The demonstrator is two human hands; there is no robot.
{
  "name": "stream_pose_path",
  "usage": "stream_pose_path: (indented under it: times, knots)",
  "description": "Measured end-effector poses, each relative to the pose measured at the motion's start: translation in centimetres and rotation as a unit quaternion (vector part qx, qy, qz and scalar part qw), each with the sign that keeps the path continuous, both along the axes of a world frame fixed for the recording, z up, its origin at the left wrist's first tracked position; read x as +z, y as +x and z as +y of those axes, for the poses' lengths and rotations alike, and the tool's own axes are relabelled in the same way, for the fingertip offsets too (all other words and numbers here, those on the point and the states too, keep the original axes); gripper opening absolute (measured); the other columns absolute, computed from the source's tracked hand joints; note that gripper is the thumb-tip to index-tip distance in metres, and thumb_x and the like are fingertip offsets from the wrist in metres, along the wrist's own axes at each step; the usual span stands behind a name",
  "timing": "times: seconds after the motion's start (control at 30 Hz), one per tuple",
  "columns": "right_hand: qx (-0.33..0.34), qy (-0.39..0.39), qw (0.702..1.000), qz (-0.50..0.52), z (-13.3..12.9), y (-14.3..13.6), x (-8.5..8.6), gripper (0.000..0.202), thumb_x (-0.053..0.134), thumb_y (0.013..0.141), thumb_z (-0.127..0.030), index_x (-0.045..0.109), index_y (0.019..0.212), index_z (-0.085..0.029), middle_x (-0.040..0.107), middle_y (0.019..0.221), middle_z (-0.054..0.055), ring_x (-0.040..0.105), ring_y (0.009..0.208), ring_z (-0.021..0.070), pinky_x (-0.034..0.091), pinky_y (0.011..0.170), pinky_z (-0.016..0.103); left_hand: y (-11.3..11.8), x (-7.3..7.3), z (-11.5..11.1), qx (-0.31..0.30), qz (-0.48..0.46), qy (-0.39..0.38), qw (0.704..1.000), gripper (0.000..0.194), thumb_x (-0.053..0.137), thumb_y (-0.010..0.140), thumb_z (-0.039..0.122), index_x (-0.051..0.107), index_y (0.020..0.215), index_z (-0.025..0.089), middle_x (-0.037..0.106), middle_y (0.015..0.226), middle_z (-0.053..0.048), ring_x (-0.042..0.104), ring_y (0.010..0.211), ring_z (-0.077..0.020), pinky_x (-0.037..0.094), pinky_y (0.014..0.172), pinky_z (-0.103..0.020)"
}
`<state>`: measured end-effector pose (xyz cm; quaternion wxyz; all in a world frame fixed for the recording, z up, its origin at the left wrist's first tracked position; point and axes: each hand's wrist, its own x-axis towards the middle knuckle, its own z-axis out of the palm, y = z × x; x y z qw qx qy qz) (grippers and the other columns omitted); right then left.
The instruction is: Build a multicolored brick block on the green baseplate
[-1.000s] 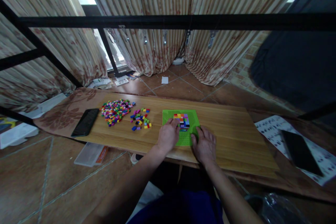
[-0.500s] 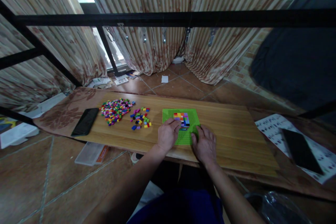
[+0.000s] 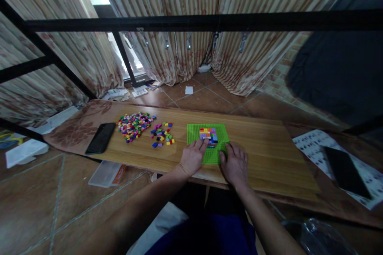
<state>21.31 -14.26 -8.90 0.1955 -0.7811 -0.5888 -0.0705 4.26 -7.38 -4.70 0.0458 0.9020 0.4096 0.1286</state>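
A green studded baseplate [image 3: 220, 130] lies on the wooden board, with a multicoloured block of toy bricks [image 3: 209, 135] built up in its middle. My left hand [image 3: 193, 157] reaches over the plate's left front part. Its fingers are stretched out, and their tips touch the near left corner of the block; I see no loose brick in them. My right hand [image 3: 235, 161] rests palm down by the plate's right front edge, thumb and fingers apart, holding nothing. The fingers hide part of the block's near left side.
Left of the plate lie a small scatter of loose bricks [image 3: 163, 133] and a larger brick pile [image 3: 134, 125]. A black phone [image 3: 100, 138] is at the board's left end. Another dark device [image 3: 345, 171] lies on a printed sheet [image 3: 309, 141] at right. A black rail [image 3: 191, 22] crosses beyond.
My left fingers have shifted from a bent grip over the block to lying straighter at its near left corner, uncovering more of its top. My right hand stays in place. The view has shifted slightly.
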Motion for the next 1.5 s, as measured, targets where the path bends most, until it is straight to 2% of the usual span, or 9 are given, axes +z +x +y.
stream_pose_path:
  times: [0.17, 0.37, 0.5, 0.67, 0.83, 0.97, 1.23, 1.37, 1.5]
  knots:
    - [-0.002, 0.001, 1.0, 0.001, 0.0, 0.1, 0.0, 0.044, 0.039, 0.093, -0.037, 0.055, 0.126, -0.014, 0.054, 0.132, 0.015, 0.043, 0.121, 0.0295, 0.029, 0.102, 0.047, 0.2, 1.0, -0.2, 0.022, -0.038, -0.048, 0.998, 0.04, 0.041, 0.094, 0.021, 0.047, 0.133, 0.025, 0.062, 0.105, -0.008, 0.059, 0.098, -0.02, 0.05, 0.081, -0.029]
    - [0.004, 0.0, 1.0, -0.012, 0.0, 0.3, -0.2, 0.045, 0.036, 0.093, -0.039, 0.055, 0.126, -0.014, 0.054, 0.131, 0.015, 0.044, 0.12, 0.0295, 0.031, 0.101, 0.046, -0.8, 2.1, -0.8, 0.051, -0.149, -0.083, 0.984, 0.047, 0.042, 0.092, 0.022, 0.039, 0.139, 0.026, 0.061, 0.109, -0.006, 0.061, 0.094, -0.0186, 0.051, 0.081, -0.029]
    - [0.007, -0.007, 1.0, -0.016, 0.0, 0.5, -0.5, 0.046, 0.036, 0.093, -0.04, 0.055, 0.125, -0.013, 0.054, 0.131, 0.015, 0.044, 0.12, 0.03, 0.031, 0.101, 0.046, -3.2, 1.1, -1.4, 0.112, -0.21, -0.093, 0.967, 0.041, 0.044, 0.09, 0.02, 0.048, 0.131, 0.022, 0.061, 0.11, -0.007, 0.062, 0.094, -0.0177, 0.05, 0.084, -0.03]
    - [0.011, -0.007, 1.0, -0.013, -0.1, 0.8, -0.9, 0.047, 0.035, 0.093, -0.041, 0.054, 0.126, -0.013, 0.053, 0.131, 0.015, 0.044, 0.12, 0.0306, 0.033, 0.099, 0.047, -7.4, -0.9, -1.9, 0.212, -0.21, -0.123, 0.946, 0.025, 0.046, 0.089, 0.02, 0.058, 0.111, 0.02, 0.062, 0.104, -0.007, 0.061, 0.095, -0.0181, 0.049, 0.086, -0.03]
    - [0.016, -0.002, 1.0, -0.022, -0.1, 1.0, -1.2, 0.049, 0.032, 0.093, -0.043, 0.054, 0.126, -0.013, 0.053, 0.132, 0.016, 0.044, 0.118, 0.031, 0.035, 0.097, 0.047, -10.2, -1.4, -1.3, 0.268, -0.217, -0.108, 0.932, 0.014, 0.046, 0.088, 0.019, 0.06, 0.093, 0.019, 0.061, 0.1, -0.008, 0.061, 0.095, -0.0197, 0.048, 0.086, -0.033]
    - [0.015, 0.006, 0.999, -0.029, 0.0, 1.1, -1.4, 0.05, 0.032, 0.093, -0.044, 0.055, 0.123, -0.012, 0.054, 0.13, 0.016, 0.044, 0.118, 0.0314, 0.034, 0.098, 0.046, -10.5, -1.2, -0.1, 0.293, -0.219, -0.096, 0.926, 0.016, 0.046, 0.087, 0.017, 0.06, 0.096, 0.018, 0.061, 0.1, -0.007, 0.062, 0.091, -0.0184, 0.049, 0.083, -0.03]
    - [0.014, 0.004, 1.0, -0.026, -0.1, 1.1, -1.3, 0.049, 0.034, 0.093, -0.044, 0.055, 0.124, -0.012, 0.054, 0.131, 0.016, 0.045, 0.118, 0.0319, 0.035, 0.098, 0.048, -9.2, -0.9, 1.4, 0.316, -0.115, -0.096, 0.937, 0.026, 0.043, 0.092, 0.026, 0.061, 0.111, 0.023, 0.06, 0.113, -0.007, 0.063, 0.09, -0.0186, 0.047, 0.075, -0.028]
    - [0.015, 0.003, 1.0, -0.023, -0.1, 1.1, -1.3, 0.049, 0.034, 0.093, -0.043, 0.054, 0.125, -0.012, 0.053, 0.131, 0.016, 0.045, 0.119, 0.0318, 0.035, 0.098, 0.047, -9.0, -0.7, 1.8, 0.316, -0.099, -0.098, 0.938, 0.023, 0.043, 0.093, 0.028, 0.062, 0.104, 0.022, 0.06, 0.112, -0.007, 0.063, 0.09, -0.0174, 0.046, 0.073, -0.027]
    - [0.011, -0.002, 1.0, -0.024, -0.1, 0.9, -1.2, 0.048, 0.034, 0.093, -0.042, 0.055, 0.124, -0.012, 0.053, 0.132, 0.016, 0.045, 0.119, 0.0316, 0.034, 0.099, 0.048, -9.4, -0.8, 1.2, 0.314, -0.144, -0.097, 0.934, 0.018, 0.045, 0.091, 0.026, 0.061, 0.096, 0.019, 0.063, 0.103, -0.008, 0.063, 0.089, -0.0193, 0.046, 0.074, -0.028]
